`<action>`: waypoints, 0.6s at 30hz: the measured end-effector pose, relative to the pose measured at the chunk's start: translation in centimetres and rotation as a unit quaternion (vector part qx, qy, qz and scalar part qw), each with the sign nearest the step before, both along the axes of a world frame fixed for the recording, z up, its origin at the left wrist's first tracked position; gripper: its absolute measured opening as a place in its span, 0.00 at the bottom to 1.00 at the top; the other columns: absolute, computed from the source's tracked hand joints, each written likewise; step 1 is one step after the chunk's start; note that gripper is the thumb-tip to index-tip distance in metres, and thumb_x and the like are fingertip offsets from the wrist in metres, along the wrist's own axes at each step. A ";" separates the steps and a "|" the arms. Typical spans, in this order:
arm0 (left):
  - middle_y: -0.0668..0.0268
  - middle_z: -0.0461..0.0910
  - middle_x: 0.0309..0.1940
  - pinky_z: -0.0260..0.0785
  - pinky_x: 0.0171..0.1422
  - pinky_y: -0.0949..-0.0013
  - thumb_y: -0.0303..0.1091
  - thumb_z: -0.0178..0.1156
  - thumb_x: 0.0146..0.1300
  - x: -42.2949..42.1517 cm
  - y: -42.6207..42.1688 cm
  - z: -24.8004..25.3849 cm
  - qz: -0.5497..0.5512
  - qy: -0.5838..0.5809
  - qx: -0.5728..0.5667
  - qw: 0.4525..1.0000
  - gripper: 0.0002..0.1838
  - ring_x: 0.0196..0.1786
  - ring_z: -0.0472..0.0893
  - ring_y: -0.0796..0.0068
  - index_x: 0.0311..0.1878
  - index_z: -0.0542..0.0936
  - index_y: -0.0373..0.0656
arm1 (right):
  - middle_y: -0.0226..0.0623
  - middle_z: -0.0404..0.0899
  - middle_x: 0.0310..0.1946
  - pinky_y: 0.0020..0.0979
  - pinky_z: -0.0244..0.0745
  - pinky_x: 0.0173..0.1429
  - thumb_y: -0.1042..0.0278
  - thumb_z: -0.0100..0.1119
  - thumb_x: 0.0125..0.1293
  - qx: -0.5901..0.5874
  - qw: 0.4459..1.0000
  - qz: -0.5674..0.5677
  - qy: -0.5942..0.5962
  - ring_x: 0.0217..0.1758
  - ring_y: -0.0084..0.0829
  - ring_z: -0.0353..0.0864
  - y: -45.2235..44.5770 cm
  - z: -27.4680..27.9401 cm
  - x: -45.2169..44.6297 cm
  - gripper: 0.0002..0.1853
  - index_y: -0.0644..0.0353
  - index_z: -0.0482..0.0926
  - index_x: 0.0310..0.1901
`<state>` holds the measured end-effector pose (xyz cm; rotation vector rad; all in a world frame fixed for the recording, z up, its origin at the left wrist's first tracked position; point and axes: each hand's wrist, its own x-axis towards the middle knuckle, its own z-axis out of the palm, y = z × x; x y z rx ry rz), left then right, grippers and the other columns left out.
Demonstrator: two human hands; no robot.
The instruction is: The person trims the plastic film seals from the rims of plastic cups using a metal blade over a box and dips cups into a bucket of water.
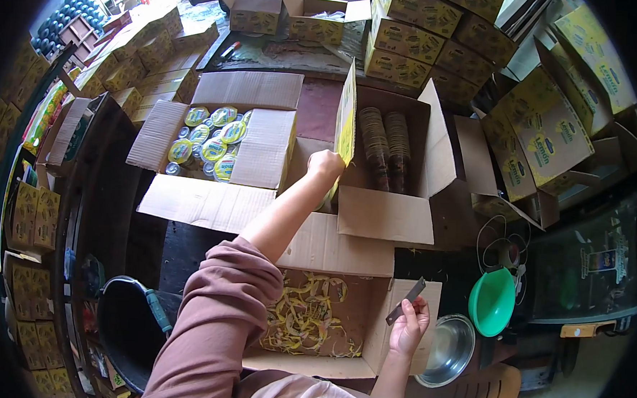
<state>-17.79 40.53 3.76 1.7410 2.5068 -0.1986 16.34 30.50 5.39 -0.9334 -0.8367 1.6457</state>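
My left hand point(325, 168) reaches forward between two open cartons, its fingers curled down at the yellow flap of the right carton point(386, 215). Whatever those fingers hold is hidden; something yellowish shows just below them. Two tall stacks of brown cups point(386, 148) stand inside that carton. The left carton point(264, 142) holds several cups with yellow-and-green printed lids point(213, 147). My right hand point(409, 326) pinches a dark flat metal blade point(404, 304) over the side flap of a lower carton point(324, 366). Curled yellow strips point(302, 310) lie scattered in this carton.
A steel bowl point(461, 361) and a green plastic basin point(492, 302) are at the right. A black bucket point(121, 325) stands at lower left. Stacked yellow cartons point(414, 31) rise at the back, with more open cartons point(541, 138) on the right.
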 end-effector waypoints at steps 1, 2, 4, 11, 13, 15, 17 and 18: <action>0.63 0.81 0.29 0.75 0.37 0.71 0.23 0.64 0.40 -0.3 -0.1 0.0 -0.001 0.003 -0.003 1.000 0.07 0.36 0.82 0.68 0.27 0.82 0.45 | 0.30 0.75 0.32 0.21 0.70 0.42 0.84 0.55 0.55 -0.001 1.000 0.000 0.000 0.33 0.19 0.73 0.1 0.0 -0.2 0.10 0.59 0.74 0.38; 0.65 0.82 0.29 0.75 0.37 0.70 0.24 0.63 0.41 -0.4 0.2 -0.6 0.021 -0.033 0.033 0.999 0.08 0.35 0.82 0.68 0.27 0.82 0.46 | 0.30 0.75 0.33 0.21 0.70 0.42 0.84 0.55 0.55 0.002 1.000 0.000 0.002 0.33 0.19 0.73 0.3 -0.1 -0.2 0.10 0.59 0.74 0.38; 0.65 0.82 0.30 0.75 0.38 0.70 0.24 0.63 0.41 -0.2 0.7 -1.1 0.015 0.007 0.015 1.000 0.08 0.35 0.82 0.67 0.28 0.82 0.46 | 0.30 0.75 0.33 0.22 0.70 0.41 0.83 0.55 0.55 0.009 1.000 0.008 0.008 0.33 0.19 0.73 0.6 -0.4 -0.3 0.10 0.58 0.74 0.38; 0.53 0.67 0.51 0.60 0.62 0.60 0.42 0.72 0.32 -3.6 -2.5 3.0 -0.075 -0.176 0.058 0.980 0.44 0.58 0.65 0.54 0.54 0.63 0.36 | 0.30 0.76 0.34 0.21 0.69 0.44 0.85 0.55 0.55 0.034 0.999 0.026 0.021 0.36 0.20 0.74 0.7 0.5 0.0 0.11 0.60 0.75 0.39; 0.51 0.66 0.52 0.58 0.63 0.59 0.47 0.70 0.36 -4.2 -4.9 5.1 -0.080 -0.199 0.114 0.970 0.42 0.59 0.64 0.53 0.54 0.64 0.36 | 0.29 0.75 0.34 0.20 0.69 0.44 0.84 0.55 0.55 0.037 0.999 0.035 0.009 0.36 0.19 0.73 0.7 0.6 0.0 0.11 0.59 0.75 0.39; 0.50 0.66 0.53 0.58 0.63 0.59 0.50 0.68 0.41 -5.3 -7.6 5.5 -0.054 -0.226 0.172 0.957 0.42 0.59 0.64 0.52 0.55 0.64 0.35 | 0.29 0.76 0.33 0.19 0.68 0.44 0.84 0.55 0.54 0.038 0.999 0.037 -0.003 0.36 0.18 0.73 0.3 1.0 -0.4 0.10 0.60 0.75 0.38; 0.49 0.66 0.54 0.56 0.65 0.59 0.56 0.65 0.45 -7.7 -10.4 5.1 0.028 -0.222 0.191 0.956 0.42 0.60 0.63 0.54 0.57 0.64 0.35 | 0.29 0.76 0.32 0.19 0.67 0.45 0.85 0.56 0.54 0.029 0.999 0.037 -0.004 0.35 0.17 0.73 -0.2 1.0 -1.0 0.10 0.61 0.75 0.37; 0.49 0.66 0.54 0.55 0.65 0.59 0.57 0.64 0.46 -9.2 -11.7 3.9 0.077 -0.222 0.205 0.950 0.43 0.61 0.63 0.54 0.57 0.63 0.35 | 0.30 0.76 0.32 0.18 0.68 0.45 0.85 0.56 0.54 0.026 0.999 0.040 -0.003 0.35 0.17 0.73 -0.4 0.9 -1.3 0.10 0.61 0.75 0.37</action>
